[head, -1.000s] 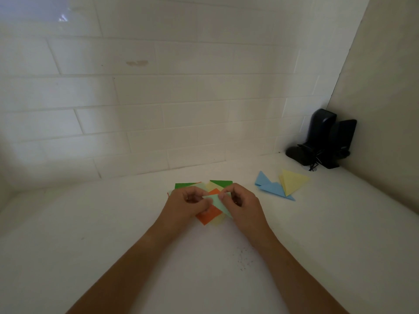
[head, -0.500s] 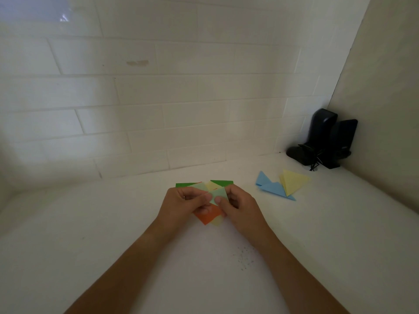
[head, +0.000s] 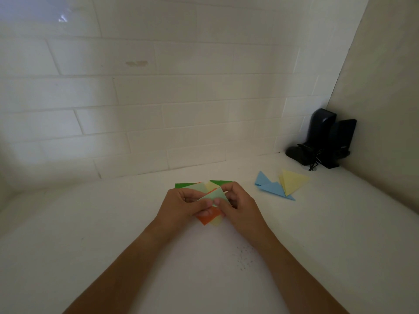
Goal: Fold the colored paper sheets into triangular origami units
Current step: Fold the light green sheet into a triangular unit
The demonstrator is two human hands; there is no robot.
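A pale green paper point(head: 215, 195), folded to a triangle, is held just above the white counter between both hands. My left hand point(head: 181, 205) pinches its lower left edge with thumb and fingers. My right hand point(head: 238, 207) pinches its right side, thumb on the lower corner. Under the hands lies a stack of loose sheets: an orange sheet point(head: 207, 218), a pale yellow sheet point(head: 217, 221) and dark green sheets point(head: 221, 182). To the right lie folded blue units point(head: 269, 188) and a folded yellow unit point(head: 293, 181), overlapping each other.
A white brick wall runs along the back of the counter point(head: 113, 234). Two black speakers point(head: 326, 139) with a cable stand in the far right corner against a beige side wall. Small dark specks point(head: 244, 257) dot the counter near my right forearm.
The pale green paper has been turned and lifted slightly between the hands, now showing a pointed triangular face. Both hands stayed over the stack.
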